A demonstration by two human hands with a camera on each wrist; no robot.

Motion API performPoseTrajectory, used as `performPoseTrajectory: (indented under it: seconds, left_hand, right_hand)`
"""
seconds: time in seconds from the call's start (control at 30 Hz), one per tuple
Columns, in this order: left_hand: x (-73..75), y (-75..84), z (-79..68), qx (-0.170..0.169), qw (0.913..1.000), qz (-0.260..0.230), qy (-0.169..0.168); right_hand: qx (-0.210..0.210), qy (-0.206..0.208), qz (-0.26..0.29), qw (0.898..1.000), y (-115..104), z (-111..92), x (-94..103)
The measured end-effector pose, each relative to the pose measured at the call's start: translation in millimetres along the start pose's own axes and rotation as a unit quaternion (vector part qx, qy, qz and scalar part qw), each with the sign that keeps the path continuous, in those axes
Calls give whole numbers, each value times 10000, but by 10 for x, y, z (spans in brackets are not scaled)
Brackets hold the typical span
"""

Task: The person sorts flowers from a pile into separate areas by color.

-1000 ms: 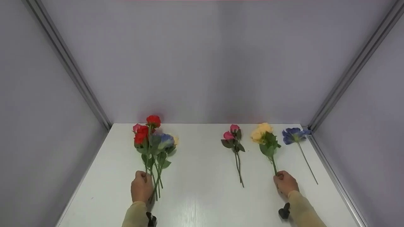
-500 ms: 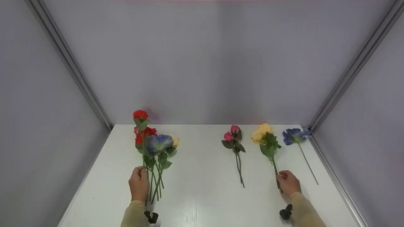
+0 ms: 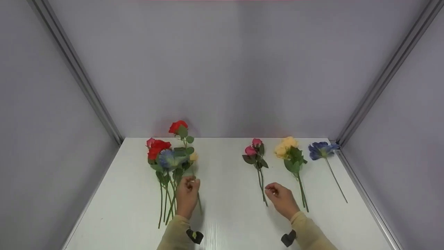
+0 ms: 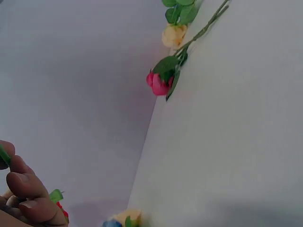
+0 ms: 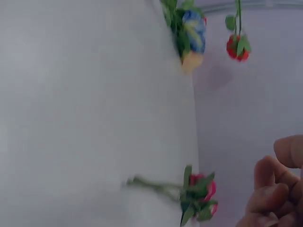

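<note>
In the head view my left hand point(image 3: 187, 194) pinches the stem of a single red rose point(image 3: 178, 127), whose bloom stands above the bunch on the left. A bit of its green stem point(image 4: 4, 155) shows between thumb and finger in the left wrist view. Beside that hand lie more red roses point(image 3: 158, 148), a blue flower point(image 3: 169, 158) and a small yellow rose point(image 3: 194, 157), partly covered by leaves. My right hand point(image 3: 282, 199) has loosely curled fingers and holds nothing. It hovers near the stems of two pink roses point(image 3: 250, 150).
Yellow roses point(image 3: 286, 146) lie right of the pink ones, their stems towards me. A blue flower point(image 3: 322, 150) on a thin stem lies by the right edge. Grey walls point(image 3: 222, 69) enclose the white table point(image 3: 223, 180) at the back and sides.
My left hand has lifted the red rose out of the bunch and carried it right. My right hand has let go of the yellow roses' stems and moved left towards the pink roses.
</note>
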State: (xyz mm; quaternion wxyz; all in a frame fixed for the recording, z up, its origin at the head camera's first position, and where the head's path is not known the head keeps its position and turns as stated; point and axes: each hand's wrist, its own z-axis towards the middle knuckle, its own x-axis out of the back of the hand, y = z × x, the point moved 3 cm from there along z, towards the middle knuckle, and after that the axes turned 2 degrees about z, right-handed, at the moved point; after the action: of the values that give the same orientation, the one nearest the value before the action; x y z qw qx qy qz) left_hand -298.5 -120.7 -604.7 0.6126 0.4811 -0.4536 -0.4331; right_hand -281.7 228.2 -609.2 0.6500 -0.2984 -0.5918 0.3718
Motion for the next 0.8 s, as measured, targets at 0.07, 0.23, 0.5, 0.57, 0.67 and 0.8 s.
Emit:
performPoseTrajectory:
  seconds: [0.07,0.23,0.5,0.57,0.67,0.8]
  left_hand:
    - [-161,19,-22,-120,9998,-52,-142]
    - [-507,49,-69,-323,9986,82,-416]
    - [-818,65,-98,-328,9966,215,-718]
    - [-862,53,-96,-325,9961,285,-763]
    - [-909,39,-98,-317,9951,437,-825]
    - [-936,24,-87,-456,9912,722,-1010]
  right_hand:
    - [281,-407,167,9986,-202,-29,-182]
    - [697,-1307,559,9874,-561,-119,-571]
    - [665,-1713,767,9800,-829,-224,-808]
    - [621,-1692,845,9800,-834,-229,-829]
    - [474,-1658,889,9810,-737,-196,-882]
    - [44,-1668,1049,9804,-579,-133,-951]
